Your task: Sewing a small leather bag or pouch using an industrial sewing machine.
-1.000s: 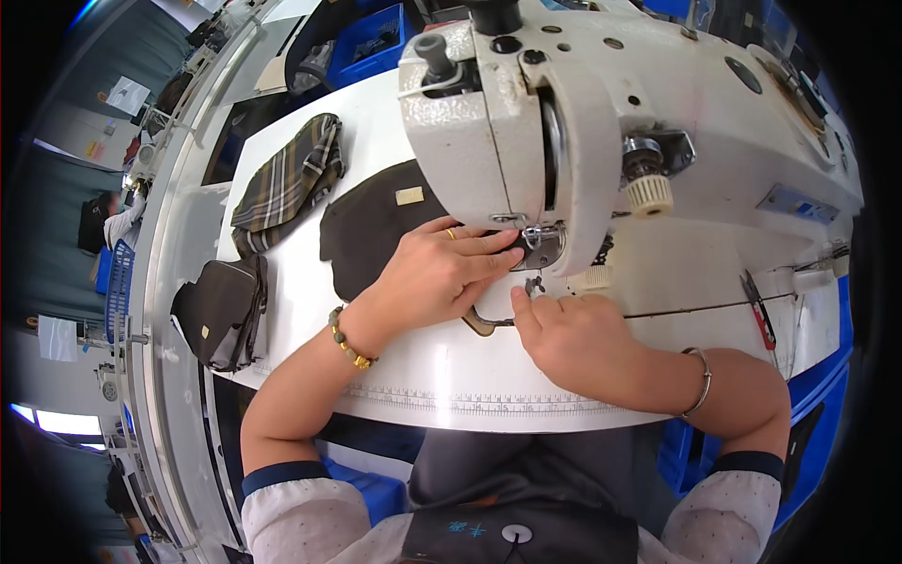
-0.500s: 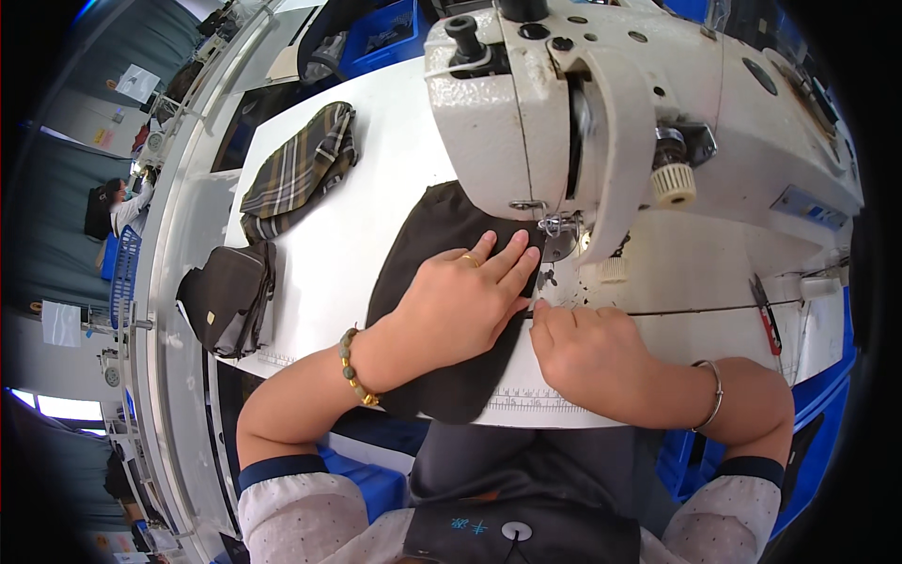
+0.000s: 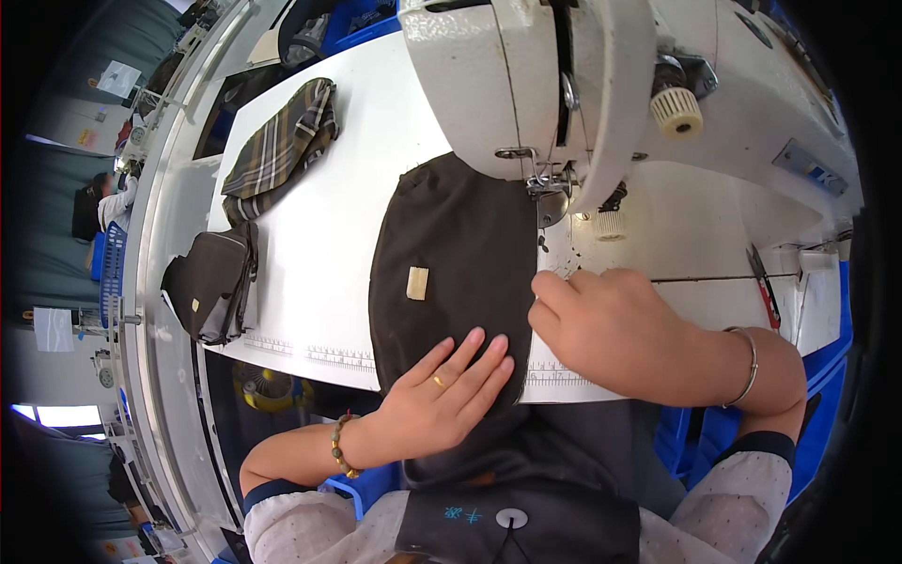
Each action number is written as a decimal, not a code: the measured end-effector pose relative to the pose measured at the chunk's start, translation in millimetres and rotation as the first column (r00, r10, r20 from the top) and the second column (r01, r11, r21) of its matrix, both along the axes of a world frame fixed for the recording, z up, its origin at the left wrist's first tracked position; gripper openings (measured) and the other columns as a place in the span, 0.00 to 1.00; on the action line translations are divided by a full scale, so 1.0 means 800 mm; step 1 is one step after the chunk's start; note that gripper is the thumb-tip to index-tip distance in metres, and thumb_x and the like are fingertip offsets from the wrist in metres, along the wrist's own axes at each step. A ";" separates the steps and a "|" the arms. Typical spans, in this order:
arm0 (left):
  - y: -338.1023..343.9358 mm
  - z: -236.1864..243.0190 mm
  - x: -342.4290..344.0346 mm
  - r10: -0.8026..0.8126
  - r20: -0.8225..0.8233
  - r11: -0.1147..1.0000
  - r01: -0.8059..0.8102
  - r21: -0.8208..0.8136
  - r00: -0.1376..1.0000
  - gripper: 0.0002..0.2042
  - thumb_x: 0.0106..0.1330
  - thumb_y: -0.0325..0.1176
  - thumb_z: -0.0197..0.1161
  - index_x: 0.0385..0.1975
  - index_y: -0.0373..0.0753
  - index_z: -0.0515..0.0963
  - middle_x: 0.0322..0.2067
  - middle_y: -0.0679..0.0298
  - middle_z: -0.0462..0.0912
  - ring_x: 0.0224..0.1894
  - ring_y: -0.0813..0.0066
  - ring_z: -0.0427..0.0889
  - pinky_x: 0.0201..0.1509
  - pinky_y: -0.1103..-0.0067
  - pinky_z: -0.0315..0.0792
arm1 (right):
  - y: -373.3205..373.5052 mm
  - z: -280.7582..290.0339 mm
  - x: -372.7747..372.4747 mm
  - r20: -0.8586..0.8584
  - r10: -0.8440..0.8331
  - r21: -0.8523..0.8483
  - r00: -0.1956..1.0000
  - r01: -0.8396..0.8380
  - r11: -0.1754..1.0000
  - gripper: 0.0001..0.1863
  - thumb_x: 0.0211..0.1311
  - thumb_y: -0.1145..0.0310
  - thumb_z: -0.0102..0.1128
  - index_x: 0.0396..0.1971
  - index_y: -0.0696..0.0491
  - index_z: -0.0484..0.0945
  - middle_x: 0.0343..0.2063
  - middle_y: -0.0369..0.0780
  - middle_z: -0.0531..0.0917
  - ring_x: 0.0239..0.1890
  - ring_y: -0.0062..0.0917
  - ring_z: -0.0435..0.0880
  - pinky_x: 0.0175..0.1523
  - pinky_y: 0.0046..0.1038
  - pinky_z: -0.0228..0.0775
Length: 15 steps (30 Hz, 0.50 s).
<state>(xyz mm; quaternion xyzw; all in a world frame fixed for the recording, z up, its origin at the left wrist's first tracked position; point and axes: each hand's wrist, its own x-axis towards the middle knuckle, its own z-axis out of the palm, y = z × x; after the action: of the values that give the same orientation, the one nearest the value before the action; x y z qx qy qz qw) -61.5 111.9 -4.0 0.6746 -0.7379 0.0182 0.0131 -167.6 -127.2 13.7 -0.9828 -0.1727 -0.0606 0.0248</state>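
A dark brown curved fabric piece [image 3: 460, 226] with a small pale label [image 3: 417, 284] lies on the white sewing table. Its right edge runs up to the needle and presser foot [image 3: 550, 183] of a white sewing machine [image 3: 470, 85]. My left hand [image 3: 451, 395] rests flat over the fabric's lower end, fingers stretched out and holding nothing. Close to the fabric's right edge, my right hand [image 3: 601, 315] is closed with fingers curled and pinched; whatever is between the fingertips is too hidden to name.
Stacked plaid fabric pieces [image 3: 282, 150] lie at the far left, with a pile of dark brown pieces [image 3: 211, 282] nearer. Red-handled thread snips [image 3: 766, 291] lie at the right. A ruler strip [image 3: 329, 357] follows the table's front edge. Dark scraps [image 3: 568, 263] dot the machine bed.
My left hand has slid down toward the front edge, uncovering the fabric and its label. My right hand stays beside the fabric, slightly higher in the picture. The view has shifted a little.
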 end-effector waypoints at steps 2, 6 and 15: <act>0.004 -0.006 0.003 -0.079 -0.050 0.968 0.064 -0.242 0.996 0.13 0.57 0.33 0.70 0.41 0.39 0.86 0.46 0.58 0.88 0.51 0.65 0.87 0.52 0.74 0.80 | 0.009 0.001 -0.009 0.038 0.056 0.021 0.998 -0.057 0.998 0.07 0.44 0.68 0.61 0.25 0.52 0.76 0.27 0.35 0.72 0.23 0.20 0.76 0.21 0.23 0.63; 0.002 -0.009 0.006 -0.049 -0.227 0.952 -0.023 -0.304 0.973 0.10 0.56 0.31 0.71 0.37 0.38 0.85 0.40 0.58 0.89 0.47 0.64 0.89 0.48 0.73 0.83 | 0.039 -0.014 -0.022 0.265 0.187 0.010 0.946 -0.197 0.980 0.06 0.50 0.68 0.60 0.23 0.56 0.78 0.25 0.38 0.76 0.22 0.20 0.77 0.22 0.18 0.64; -0.026 0.012 0.024 0.037 -0.282 0.988 -0.077 -0.131 0.959 0.16 0.59 0.31 0.68 0.47 0.38 0.82 0.52 0.60 0.84 0.58 0.60 0.82 0.58 0.67 0.76 | 0.056 -0.050 -0.029 0.496 0.314 -0.107 0.809 -0.302 0.947 0.09 0.46 0.69 0.59 0.20 0.61 0.80 0.21 0.50 0.82 0.15 0.20 0.75 0.20 0.18 0.59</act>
<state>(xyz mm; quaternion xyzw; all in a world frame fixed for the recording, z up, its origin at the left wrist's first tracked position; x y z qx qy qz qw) -42.6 91.2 5.3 0.6888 -0.7058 -0.0249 0.1639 -190.7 -82.0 -25.9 -0.8912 -0.3305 -0.3099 -0.0233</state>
